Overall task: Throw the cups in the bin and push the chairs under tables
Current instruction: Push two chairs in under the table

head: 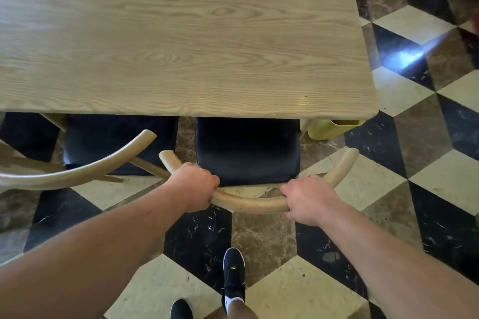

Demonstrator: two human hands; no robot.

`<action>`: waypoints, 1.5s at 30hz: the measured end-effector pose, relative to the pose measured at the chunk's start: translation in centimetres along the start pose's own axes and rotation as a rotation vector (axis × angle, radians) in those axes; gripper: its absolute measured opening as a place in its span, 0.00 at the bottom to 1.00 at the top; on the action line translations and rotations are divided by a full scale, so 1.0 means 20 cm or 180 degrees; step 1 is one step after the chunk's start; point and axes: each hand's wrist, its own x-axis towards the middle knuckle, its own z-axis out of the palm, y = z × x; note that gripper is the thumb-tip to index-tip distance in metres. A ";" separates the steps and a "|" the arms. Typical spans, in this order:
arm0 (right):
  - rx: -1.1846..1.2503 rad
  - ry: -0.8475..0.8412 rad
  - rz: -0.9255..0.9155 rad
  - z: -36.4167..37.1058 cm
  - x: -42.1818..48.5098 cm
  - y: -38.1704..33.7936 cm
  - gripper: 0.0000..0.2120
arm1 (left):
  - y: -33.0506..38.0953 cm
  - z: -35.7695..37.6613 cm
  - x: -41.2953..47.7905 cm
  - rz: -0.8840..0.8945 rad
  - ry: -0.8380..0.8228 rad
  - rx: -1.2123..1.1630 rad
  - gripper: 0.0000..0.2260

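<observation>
We see both hands wrapped around the curved wooden backrest (248,203) of a chair: the left hand (195,188) grips it at about 9 o'clock of the curve, the right hand (308,199) at about 3 o'clock. The chair's dark seat (247,149) lies at 12 o'clock from the hands, its far edge tucked under the near rim of the wooden desk (181,33). At 9 o'clock stands a second chair (103,153), also partly under the desk. A yellow container (329,128) peeks out below the desk's corner at 2 o'clock. Black shoes (233,274) stand on the checkered floor (427,189) at 6 o'clock.
</observation>
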 end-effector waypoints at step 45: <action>0.1130 0.0717 0.0424 -0.30 0.70 -0.97 0.17 | -0.92 0.22 -0.24 -0.1250 0.0401 -0.1689 0.12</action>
